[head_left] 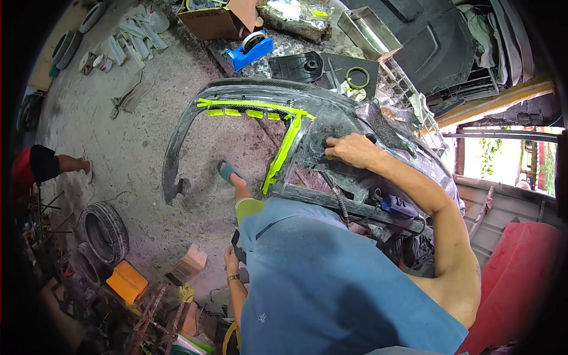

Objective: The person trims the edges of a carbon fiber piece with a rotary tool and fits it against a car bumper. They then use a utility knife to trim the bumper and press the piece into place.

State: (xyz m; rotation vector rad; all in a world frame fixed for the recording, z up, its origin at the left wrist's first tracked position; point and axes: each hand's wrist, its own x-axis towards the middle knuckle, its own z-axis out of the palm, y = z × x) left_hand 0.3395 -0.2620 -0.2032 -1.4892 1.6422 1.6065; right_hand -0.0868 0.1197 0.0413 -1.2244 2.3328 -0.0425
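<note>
A large dark panel with a curved arch [173,148] lies in front of me, dusty and scuffed. Bright yellow-green tape [284,148] runs along the arch's inner edge and down one side. Over the panel's right part is my right hand [349,149], its fingers closed round something small and dark that is mostly hidden. Low by my left side, my left hand [232,260] has a watch on its wrist. Its fingers are bent at a black object [238,247] beside my blue shirt; its grip is partly hidden.
A blue tape dispenser [249,54], a tape roll [357,77] and a cardboard box [216,21] are beyond the panel. Tyres [105,232] and a yellow container [127,282] are at left. Another person's leg [72,163] shows at far left.
</note>
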